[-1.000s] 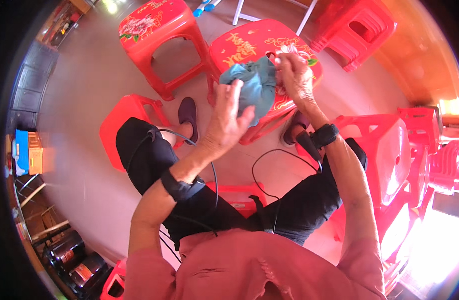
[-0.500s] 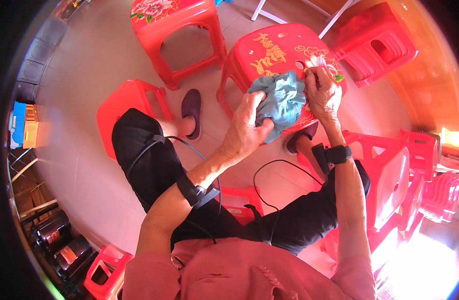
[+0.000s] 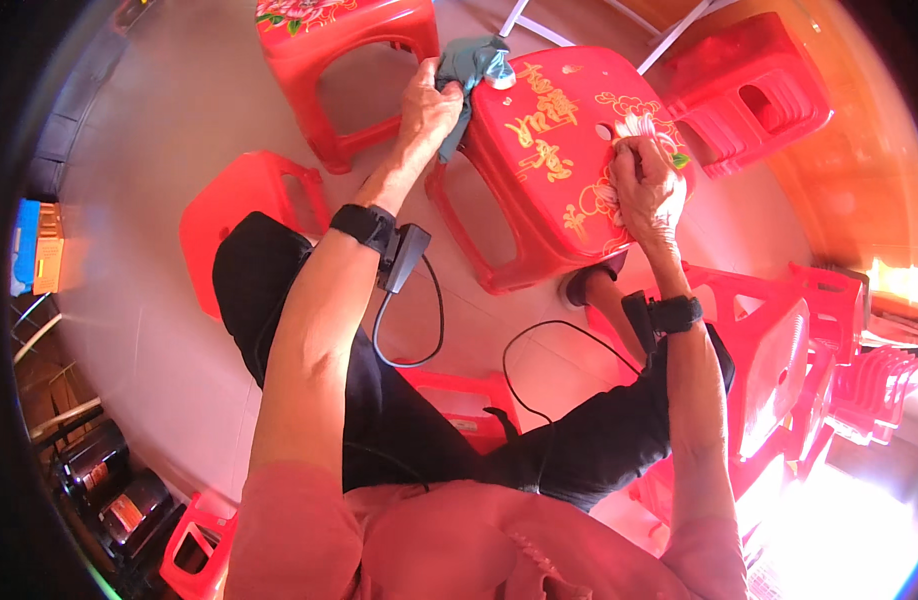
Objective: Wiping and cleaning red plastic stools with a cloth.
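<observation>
A red plastic stool (image 3: 499, 140) with yellow writing and painted flowers on its seat stands in front of me. At the seat's far left corner my left hand (image 3: 429, 108) is closed on a bunched grey-green cloth (image 3: 471, 66). Part of the cloth lies on the rim, and part hangs down over the side. My right hand (image 3: 646, 185) rests on the right side of the seat, beside a small round hole. Its fingers are curled and pressed together against the painted flower, and whatever they may hold is hidden.
Another flowered red stool (image 3: 364, 60) stands at the far left, close to the cloth. A red stool (image 3: 234, 215) is by my left knee. Stacked red stools (image 3: 749, 90) lie at the far right, with more (image 3: 769, 370) beside my right leg. A cable (image 3: 509, 345) loops between my legs.
My left hand has carried the cloth from the near middle of the seat to its far left corner, uncovering the writing. My right hand stays at nearly the same place.
</observation>
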A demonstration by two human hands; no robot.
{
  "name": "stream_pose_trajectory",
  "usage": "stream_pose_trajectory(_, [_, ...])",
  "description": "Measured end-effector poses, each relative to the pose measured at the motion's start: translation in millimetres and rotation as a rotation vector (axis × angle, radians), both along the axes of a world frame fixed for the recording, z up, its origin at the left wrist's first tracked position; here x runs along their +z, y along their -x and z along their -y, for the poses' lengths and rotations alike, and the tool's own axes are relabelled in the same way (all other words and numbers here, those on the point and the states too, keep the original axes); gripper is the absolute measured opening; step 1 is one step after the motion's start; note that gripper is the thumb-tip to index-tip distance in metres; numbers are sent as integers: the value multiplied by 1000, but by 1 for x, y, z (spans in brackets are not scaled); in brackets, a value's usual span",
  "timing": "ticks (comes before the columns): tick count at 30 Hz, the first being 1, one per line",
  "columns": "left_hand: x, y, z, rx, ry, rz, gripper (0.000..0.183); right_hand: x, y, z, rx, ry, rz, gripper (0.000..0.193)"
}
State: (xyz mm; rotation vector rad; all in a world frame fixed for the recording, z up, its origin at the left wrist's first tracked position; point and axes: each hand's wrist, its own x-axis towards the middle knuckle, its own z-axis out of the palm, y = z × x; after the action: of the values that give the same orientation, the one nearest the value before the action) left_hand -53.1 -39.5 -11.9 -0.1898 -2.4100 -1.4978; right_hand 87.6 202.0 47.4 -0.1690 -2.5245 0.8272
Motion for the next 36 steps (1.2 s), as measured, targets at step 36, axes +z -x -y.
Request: stream_pose_trajectory(36, [-27, -35, -6, 41, 37, 290, 33, -2, 1, -6, -15, -13, -26, 12])
